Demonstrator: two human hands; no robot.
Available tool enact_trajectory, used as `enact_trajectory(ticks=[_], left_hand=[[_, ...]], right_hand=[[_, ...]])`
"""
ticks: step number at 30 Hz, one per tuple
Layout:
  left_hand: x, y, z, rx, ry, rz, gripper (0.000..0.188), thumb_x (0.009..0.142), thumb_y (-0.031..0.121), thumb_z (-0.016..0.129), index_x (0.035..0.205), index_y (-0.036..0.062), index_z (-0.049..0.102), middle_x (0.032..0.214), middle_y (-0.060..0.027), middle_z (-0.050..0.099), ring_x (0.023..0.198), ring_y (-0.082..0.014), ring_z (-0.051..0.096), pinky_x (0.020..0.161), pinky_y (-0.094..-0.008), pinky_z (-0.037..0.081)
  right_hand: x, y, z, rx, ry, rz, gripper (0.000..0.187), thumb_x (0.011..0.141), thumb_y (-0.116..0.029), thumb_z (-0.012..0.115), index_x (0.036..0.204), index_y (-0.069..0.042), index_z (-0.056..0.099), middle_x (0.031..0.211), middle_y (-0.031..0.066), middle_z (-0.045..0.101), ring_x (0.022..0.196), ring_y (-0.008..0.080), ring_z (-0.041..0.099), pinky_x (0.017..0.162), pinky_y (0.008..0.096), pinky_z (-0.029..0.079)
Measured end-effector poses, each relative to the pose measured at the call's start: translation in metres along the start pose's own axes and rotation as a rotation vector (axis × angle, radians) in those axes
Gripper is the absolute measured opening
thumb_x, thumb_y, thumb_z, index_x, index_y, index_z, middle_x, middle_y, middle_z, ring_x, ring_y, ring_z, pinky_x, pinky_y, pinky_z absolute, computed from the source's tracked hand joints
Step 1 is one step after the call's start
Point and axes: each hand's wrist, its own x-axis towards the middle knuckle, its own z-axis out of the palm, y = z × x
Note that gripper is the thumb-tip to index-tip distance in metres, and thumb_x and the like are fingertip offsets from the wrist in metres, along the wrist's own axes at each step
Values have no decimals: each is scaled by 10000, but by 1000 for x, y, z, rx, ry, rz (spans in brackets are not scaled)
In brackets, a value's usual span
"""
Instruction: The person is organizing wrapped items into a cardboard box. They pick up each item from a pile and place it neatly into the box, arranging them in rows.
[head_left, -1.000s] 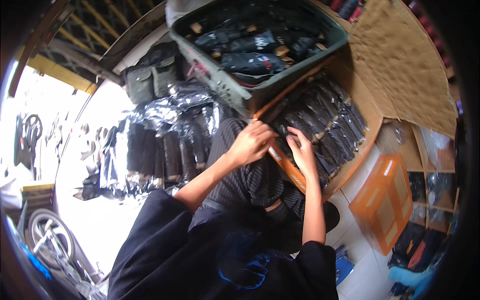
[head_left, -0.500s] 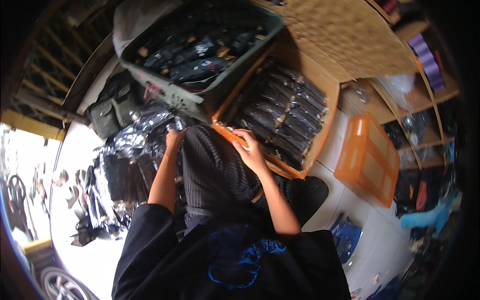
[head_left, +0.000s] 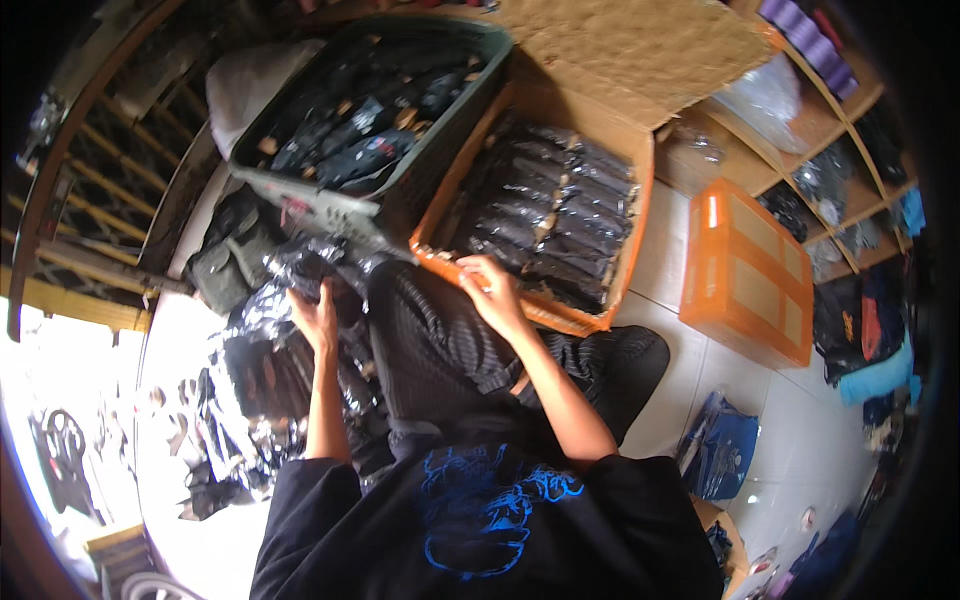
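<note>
My left hand (head_left: 315, 317) is at a heap of black packages in shiny clear plastic (head_left: 268, 372), its thumb and fingers apart against the glossy wrapping. My right hand (head_left: 492, 296) is at the near rim of an open cardboard box edged with orange tape (head_left: 565, 322). Its fingers are loosely bent and apart, with nothing seen between them. Inside the box, dark plastic-wrapped packages (head_left: 510, 205) lie in two neat rows. My knee in dark striped trousers (head_left: 425, 320) is between the heap and the box.
A large grey-green crate (head_left: 345, 205) full of dark packages stands behind the box. An orange-taped carton (head_left: 750, 275) sits on the tiles to the right, near wooden shelves (head_left: 850, 130). A blue packet (head_left: 718, 445) lies nearer. An olive bag (head_left: 225, 270) is beside the heap.
My left hand has moved from beside my knee to the left, onto the heap, and its fingers have spread. My right hand stays at the box rim. The view has shifted slightly.
</note>
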Motion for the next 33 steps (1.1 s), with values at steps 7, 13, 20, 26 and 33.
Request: enact_trajectory(ticks=[7, 13, 20, 26, 33], left_hand=[[-31, 123, -23, -1130, -301, -758, 491, 920, 367, 626, 1236, 17, 484, 1093, -108, 588, 975, -212, 597, 864, -365, 503], [-72, 195, 0, -1078, -515, -982, 383, 943, 318, 616, 1216, 63, 533, 1010, -66, 632, 862, -165, 630, 758, -333, 546], [-88, 237, 51, -1079, -772, -877, 422, 949, 238, 631, 1291, 37, 488, 1155, -81, 610, 1021, -185, 611, 870, -347, 519], [-83, 286, 137, -1274, -964, -864, 469, 961, 249, 617, 1358, 99, 416, 1247, -77, 569, 1121, -194, 567, 956, -361, 474], [-56, 248, 248, -739, -1122, -427, 545, 920, 352, 656, 1339, 51, 479, 1306, -119, 542, 1190, -280, 529, 983, -420, 439]], right_hand=[[-38, -76, 10, 448, -461, 224, 647, 853, -148, 757, 1381, 14, 421, 1155, 105, 612, 1010, 120, 599, 876, 273, 519], [-57, -82, -15, 224, -284, 254, 550, 805, -124, 803, 1250, 35, 519, 1105, 58, 633, 984, 85, 585, 865, 271, 489], [-47, -79, -101, 631, -380, 289, 1087, 736, -176, 844, 1534, -34, 121, 1531, 130, 245, 1410, 229, 279, 1149, 407, 256], [49, -65, -147, 147, -176, 370, 611, 863, -210, 741, 1335, 55, 457, 1234, 117, 589, 1135, 169, 532, 988, 306, 423], [155, 21, -195, -245, -66, 328, 489, 776, 15, 712, 1230, 4, 530, 1159, 108, 635, 1071, 172, 570, 962, 319, 432]])
